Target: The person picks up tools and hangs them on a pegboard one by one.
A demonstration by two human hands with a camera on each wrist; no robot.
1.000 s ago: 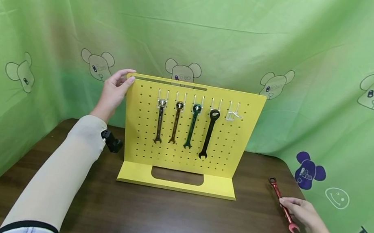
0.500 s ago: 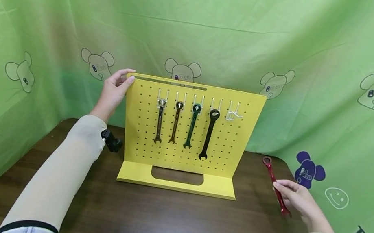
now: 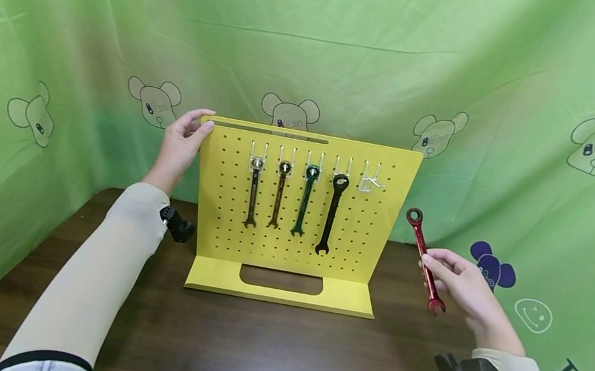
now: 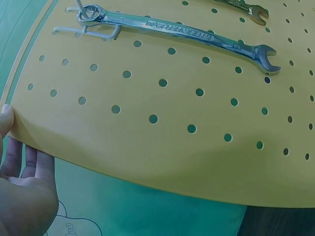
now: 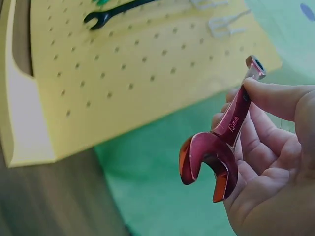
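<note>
My right hand (image 3: 460, 285) pinches a red combination wrench (image 3: 423, 254) between thumb and fingers, its ring end up and its open end down, to the right of the yellow pegboard (image 3: 359, 242). In the right wrist view, "13mm" reads on the shaft of the red wrench (image 5: 235, 118). At the board's top left corner, my left hand (image 3: 182, 143) grips the edge, thumb in front and fingers behind. From white hooks hang a silver wrench (image 3: 253, 194), a bronze wrench (image 3: 279, 197), a green wrench (image 3: 304, 203) and a black wrench (image 3: 331, 214). The rightmost white hook (image 3: 371, 183) bears nothing.
The pegboard stands on a yellow foot (image 3: 212, 273) with a cut-out, upon a dark brown wooden table (image 3: 246, 348). A green curtain (image 3: 323, 32) printed with cartoon mouse heads hangs behind and on both sides.
My right hand has raised the red wrench from low over the table's right side and carried it up and leftward, closer to the pegboard. The left hand has stayed on the board's corner.
</note>
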